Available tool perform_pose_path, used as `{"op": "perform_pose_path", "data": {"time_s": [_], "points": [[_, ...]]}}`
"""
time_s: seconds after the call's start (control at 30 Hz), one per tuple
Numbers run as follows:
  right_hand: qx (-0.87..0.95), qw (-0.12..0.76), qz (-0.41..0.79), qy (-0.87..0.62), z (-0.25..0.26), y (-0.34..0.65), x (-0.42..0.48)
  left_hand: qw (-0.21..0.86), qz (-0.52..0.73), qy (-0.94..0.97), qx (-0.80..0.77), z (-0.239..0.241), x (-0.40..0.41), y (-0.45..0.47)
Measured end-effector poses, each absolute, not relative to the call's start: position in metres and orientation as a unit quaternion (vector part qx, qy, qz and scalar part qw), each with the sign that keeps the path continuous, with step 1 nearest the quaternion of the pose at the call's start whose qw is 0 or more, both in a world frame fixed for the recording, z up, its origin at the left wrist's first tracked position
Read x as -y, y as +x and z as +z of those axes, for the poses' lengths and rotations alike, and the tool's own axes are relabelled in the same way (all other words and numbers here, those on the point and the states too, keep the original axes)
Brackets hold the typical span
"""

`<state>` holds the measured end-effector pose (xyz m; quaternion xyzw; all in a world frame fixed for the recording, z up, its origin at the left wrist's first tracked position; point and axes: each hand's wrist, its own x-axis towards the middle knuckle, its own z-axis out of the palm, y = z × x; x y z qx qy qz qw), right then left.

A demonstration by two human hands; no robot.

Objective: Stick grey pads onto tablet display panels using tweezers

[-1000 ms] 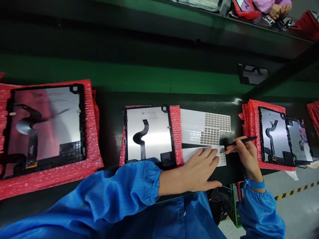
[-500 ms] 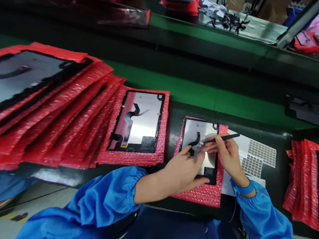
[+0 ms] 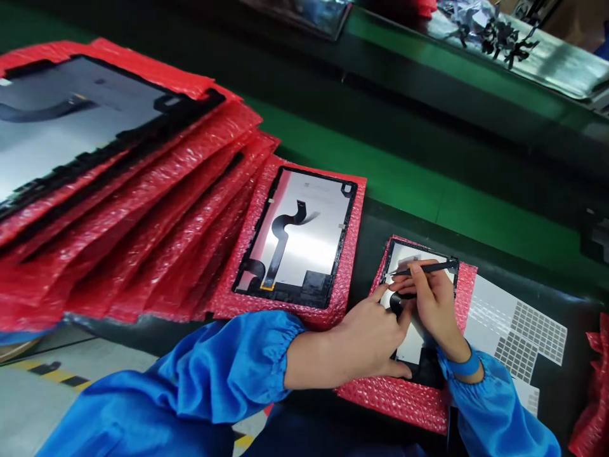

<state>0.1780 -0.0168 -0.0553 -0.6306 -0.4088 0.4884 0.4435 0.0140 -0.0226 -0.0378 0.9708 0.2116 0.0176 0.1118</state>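
Observation:
A tablet screen panel [image 3: 410,348] lies back side up on red bubble wrap [image 3: 404,401], with a dark ribbon cable on it partly hidden by my hands. My left hand [image 3: 364,336] rests over the panel's lower left, index finger at the left edge and thumb stretched out low on the panel. In my right hand [image 3: 436,304] are black tweezers [image 3: 435,267], held like a pen. Their thin tips point left and reach the panel's left edge, near a small pale tab. Whether the tips grip anything is too small to tell.
To the left, another screen panel [image 3: 311,244] lies on red bubble wrap. Beyond it fans a tall pile of red bubble bags [image 3: 162,254] with panels. Sheets of small grey stickers [image 3: 540,327] lie at right. Black cables [image 3: 507,41] sit on the upper shelf.
The view has swung left. My tweezers' tips have gone from the panel's middle, near the ribbon cable, to its left edge. My left index finger has also shifted to that edge.

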Motion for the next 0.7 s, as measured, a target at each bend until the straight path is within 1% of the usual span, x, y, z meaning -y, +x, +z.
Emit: {"op": "perform_pose_path", "data": {"time_s": [0.33,0.6,0.7], "points": [[0.421,0.435,0.482,-0.633,-0.053,0.178,0.017,0.133,0.027,0.966,-0.221,-0.033,0.017,0.013],[0.429,0.424,0.486,-0.632,-0.053,0.179,0.017,0.122,0.057,0.968,-0.214,-0.036,0.006,0.01],[0.432,0.419,0.487,-0.632,-0.052,0.178,0.016,0.136,0.061,0.968,-0.203,-0.033,-0.001,0.009]]}}
